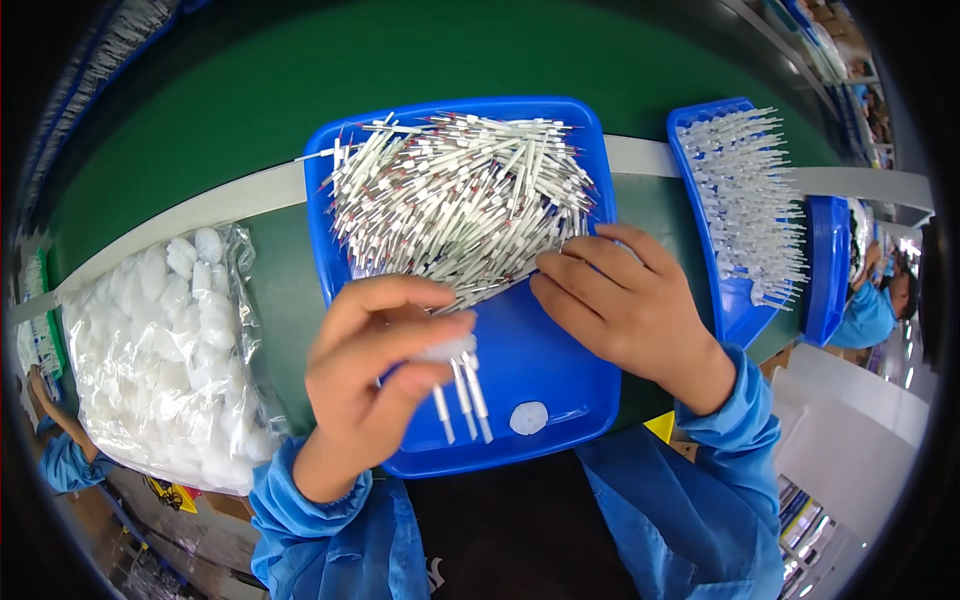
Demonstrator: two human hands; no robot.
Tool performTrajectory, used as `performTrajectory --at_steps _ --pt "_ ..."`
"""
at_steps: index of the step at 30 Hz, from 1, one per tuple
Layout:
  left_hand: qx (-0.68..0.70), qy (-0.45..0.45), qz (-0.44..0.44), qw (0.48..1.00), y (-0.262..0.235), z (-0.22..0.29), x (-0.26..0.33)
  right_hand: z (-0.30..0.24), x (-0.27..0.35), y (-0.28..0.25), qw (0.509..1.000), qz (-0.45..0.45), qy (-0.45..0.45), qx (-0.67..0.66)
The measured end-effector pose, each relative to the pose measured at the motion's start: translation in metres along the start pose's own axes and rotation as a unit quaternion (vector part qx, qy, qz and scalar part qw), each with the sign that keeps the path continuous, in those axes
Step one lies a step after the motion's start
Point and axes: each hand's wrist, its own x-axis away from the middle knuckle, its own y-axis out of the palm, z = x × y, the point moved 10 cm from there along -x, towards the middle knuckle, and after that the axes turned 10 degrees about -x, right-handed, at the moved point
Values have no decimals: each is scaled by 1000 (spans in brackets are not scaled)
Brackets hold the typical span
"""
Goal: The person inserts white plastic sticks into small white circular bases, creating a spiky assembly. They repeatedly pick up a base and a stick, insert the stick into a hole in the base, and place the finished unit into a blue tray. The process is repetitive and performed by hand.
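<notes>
A blue tray [560, 385] in front of me holds a heap of several thin white rods [460, 195] with red marks. My left hand [375, 375] is closed around three of these rods [462, 395], which point down over the tray, with a white cotton-like pad pinched at their top. My right hand [625, 300] rests on the near right edge of the heap, fingers curled onto the rods. A small round white pad [528, 417] lies on the tray's bare floor near the front rim.
A clear bag of white cotton balls [165, 360] lies at my left on the green belt [270, 110]. A second blue tray [735, 300] with white rods laid in rows stands at the right. Another person in blue [870, 310] is at the far right.
</notes>
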Motion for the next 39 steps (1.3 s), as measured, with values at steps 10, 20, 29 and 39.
performTrajectory --at_steps 10,20,29,39 --pt "108 -111 60 986 -14 -28 1 16 -30 -22 965 63 10 -256" --pt "118 -105 54 986 3 -26 -38 61 -39 12 759 195 129 -608" --pt "88 -69 80 990 0 -34 -32 49 -48 7 890 178 115 -404" --pt "-113 -14 75 991 -12 -16 -39 50 -43 15 886 176 131 -408"
